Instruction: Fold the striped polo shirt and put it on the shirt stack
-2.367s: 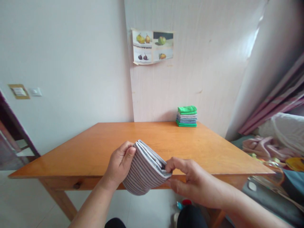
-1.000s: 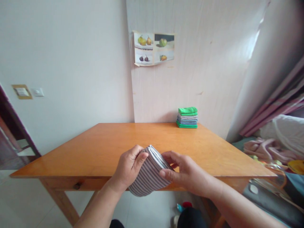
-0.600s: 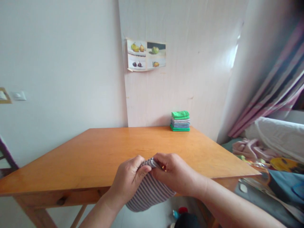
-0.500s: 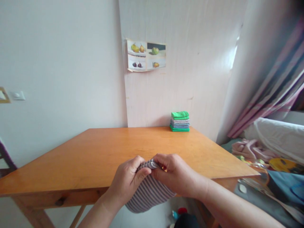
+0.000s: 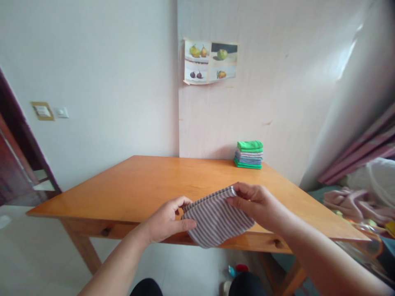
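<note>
A grey-and-white striped cloth hangs between my two hands, just above the table's front edge. My left hand pinches its left upper corner, thumb in front and fingers behind. At the right upper corner my right hand grips it the same way. The top edge between them is stretched nearly straight and slopes up to the right; it looks doubled over. The lower part of the cloth droops freely in front of the drawer face. Fingers behind the cloth are partly hidden.
A stack of folded cloths, green, blue and pale, stands at the back right of the wooden table. Fruit pictures are taped to the wall. To the right lies a pink crumpled fabric. Drawers with knobs front the table.
My hands have moved apart, pulling the cloth's bunched upper edge out straight. The cloth is lifted higher and to the right in view. The camera view has shifted left.
</note>
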### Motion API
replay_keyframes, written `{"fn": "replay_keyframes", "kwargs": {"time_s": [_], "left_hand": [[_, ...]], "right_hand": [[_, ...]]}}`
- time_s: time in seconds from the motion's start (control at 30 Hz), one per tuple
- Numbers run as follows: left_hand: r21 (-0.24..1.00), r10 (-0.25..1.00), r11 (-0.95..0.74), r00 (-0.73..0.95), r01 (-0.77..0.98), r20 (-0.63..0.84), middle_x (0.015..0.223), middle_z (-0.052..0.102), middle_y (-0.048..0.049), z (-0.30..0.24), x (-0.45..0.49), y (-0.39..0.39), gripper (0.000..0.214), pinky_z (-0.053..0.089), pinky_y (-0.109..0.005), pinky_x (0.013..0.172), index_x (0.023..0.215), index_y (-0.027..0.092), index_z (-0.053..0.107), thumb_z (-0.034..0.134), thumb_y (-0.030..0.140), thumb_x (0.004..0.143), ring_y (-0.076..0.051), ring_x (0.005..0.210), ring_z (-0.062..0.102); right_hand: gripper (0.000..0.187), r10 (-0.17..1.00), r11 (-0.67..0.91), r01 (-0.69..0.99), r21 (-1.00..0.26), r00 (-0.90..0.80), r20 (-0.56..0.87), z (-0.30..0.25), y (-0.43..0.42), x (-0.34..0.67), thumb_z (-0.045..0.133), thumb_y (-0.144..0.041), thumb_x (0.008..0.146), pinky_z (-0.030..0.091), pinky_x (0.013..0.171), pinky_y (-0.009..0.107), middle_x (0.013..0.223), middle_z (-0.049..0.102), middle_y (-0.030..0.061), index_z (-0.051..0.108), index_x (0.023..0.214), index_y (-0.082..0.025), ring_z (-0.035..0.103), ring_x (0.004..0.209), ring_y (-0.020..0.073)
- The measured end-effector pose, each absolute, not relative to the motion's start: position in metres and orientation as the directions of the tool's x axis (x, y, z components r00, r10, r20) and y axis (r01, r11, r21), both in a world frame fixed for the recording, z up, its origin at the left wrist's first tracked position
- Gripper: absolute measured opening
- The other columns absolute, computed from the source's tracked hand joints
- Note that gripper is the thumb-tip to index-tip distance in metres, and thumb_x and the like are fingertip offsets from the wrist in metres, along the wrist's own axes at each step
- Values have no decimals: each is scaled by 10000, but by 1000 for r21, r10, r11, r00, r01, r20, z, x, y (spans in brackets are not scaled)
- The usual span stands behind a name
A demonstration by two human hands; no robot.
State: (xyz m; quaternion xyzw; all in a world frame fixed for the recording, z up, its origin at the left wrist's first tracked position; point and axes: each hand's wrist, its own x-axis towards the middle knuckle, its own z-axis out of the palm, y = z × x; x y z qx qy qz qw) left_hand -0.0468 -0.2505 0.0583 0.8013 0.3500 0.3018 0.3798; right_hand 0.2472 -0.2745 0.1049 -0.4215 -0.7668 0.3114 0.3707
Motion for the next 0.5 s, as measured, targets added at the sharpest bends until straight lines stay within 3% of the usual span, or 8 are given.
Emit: {"fn": "replay_keyframes", "kwargs": {"time_s": [0.3, 0.5], "left_hand": [[940, 790, -326, 576, 104, 210, 1067, 624, -47, 54, -42, -246, 314, 447, -352, 927, 1117, 180, 568, 587, 428, 925, -210, 1036, 565], [934, 834, -338, 499, 120, 237, 996, 632, -36, 51, -38, -237, 312, 425, -327, 892, 1064, 181, 587, 530, 466, 951, -198, 973, 553]], "right_hand": [[198, 900, 323, 178, -930, -360, 244, 93, -258, 253, 655, -378, 860, 430, 737, 280, 836, 643, -4, 630, 884, -184, 570, 791, 158], [246, 927, 223, 107, -969, -331, 177, 89, -249, 254, 713, -403, 791, 416, 702, 281, 804, 648, 4, 649, 838, -170, 562, 749, 153]]}}
